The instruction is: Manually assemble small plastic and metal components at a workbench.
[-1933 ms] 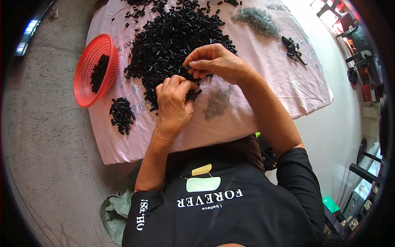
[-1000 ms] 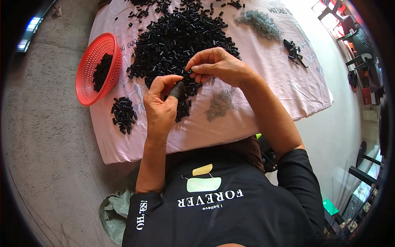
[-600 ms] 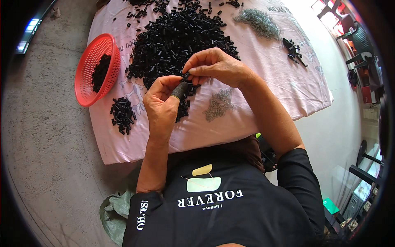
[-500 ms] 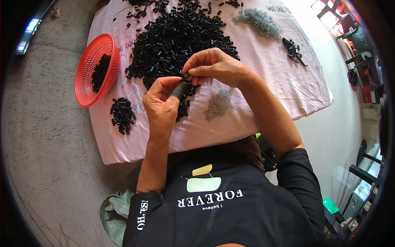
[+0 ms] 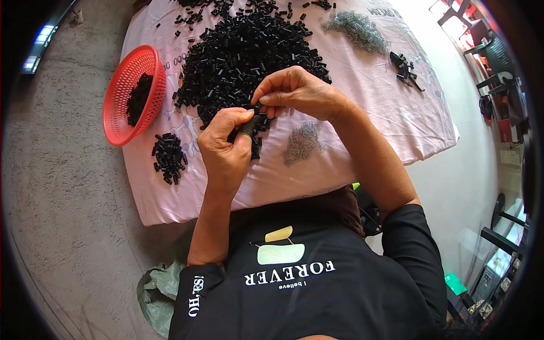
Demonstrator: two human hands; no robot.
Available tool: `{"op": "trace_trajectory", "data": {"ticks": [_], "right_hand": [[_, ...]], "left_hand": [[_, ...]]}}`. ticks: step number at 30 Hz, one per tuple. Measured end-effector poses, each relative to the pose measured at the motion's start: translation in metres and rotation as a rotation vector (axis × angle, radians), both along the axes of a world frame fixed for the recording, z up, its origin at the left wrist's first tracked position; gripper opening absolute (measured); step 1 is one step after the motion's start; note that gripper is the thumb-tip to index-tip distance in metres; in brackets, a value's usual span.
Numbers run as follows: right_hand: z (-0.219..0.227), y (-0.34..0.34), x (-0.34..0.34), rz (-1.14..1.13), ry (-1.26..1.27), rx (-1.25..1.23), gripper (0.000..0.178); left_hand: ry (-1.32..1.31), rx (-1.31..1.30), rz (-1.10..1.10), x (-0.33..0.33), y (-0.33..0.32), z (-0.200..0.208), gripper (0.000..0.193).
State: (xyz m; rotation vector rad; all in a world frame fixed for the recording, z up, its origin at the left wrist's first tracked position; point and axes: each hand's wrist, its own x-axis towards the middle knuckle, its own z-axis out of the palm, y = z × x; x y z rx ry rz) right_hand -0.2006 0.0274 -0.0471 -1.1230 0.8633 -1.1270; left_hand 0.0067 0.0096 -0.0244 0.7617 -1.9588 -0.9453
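My left hand [image 5: 225,144] pinches a small black cylindrical piece [image 5: 258,107] between its fingertips, in front of a big heap of similar black pieces [image 5: 249,51]. A dark sleeve [image 5: 247,127] with a light band covers one of its digits. Fingertips of my right hand [image 5: 297,93] are pinched together right at that piece. Whatever they grip is too small and hidden to name. Just below my right wrist lies a small patch of thin silvery metal bits [image 5: 302,143]. A smaller pile of black pieces [image 5: 169,158] rests left of my left hand.
Tilted at the table's left edge is a red perforated basket [image 5: 111,122] with black pieces inside. A larger mound of silvery wire-like bits [image 5: 360,34] and a few longer black parts [image 5: 405,72] lie at the far right of the pink cloth [image 5: 396,130]. Chairs [image 5: 492,54] stand beyond.
My left hand has turned slightly and shifted a little right, its fingers curling more around the black piece. My right hand stays nearly in place, still pinched.
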Motion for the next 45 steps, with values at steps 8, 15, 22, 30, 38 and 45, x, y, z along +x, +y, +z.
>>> {"op": "trace_trajectory", "data": {"ticks": [8, 15, 22, 30, 38, 45], "right_hand": [[0.000, 0.001, 0.006, -0.018, 0.064, -0.055, 0.014], [-0.004, 0.001, 0.010, 0.039, -0.087, -0.021, 0.015], [-0.004, 0.002, 0.014, 0.020, -0.135, 0.002, 0.016], [-0.005, 0.000, 0.016, 0.015, -0.179, 0.034, 0.015], [-0.007, 0.000, 0.016, 0.012, -0.184, 0.006, 0.018], [-0.004, 0.001, 0.018, 0.005, -0.182, -0.007, 0.020]], "left_hand": [[-0.073, -0.161, 0.019, 0.000, 0.001, 0.003, 0.027], [0.059, 0.002, -0.032, 0.005, -0.003, -0.004, 0.028], [-0.018, 0.117, -0.008, 0.005, 0.001, 0.003, 0.030], [-0.085, 0.046, 0.027, 0.001, -0.002, 0.005, 0.040], [-0.149, 0.012, -0.070, 0.003, -0.004, 0.014, 0.047], [-0.137, 0.207, -0.150, 0.005, -0.006, 0.015, 0.048]]}}
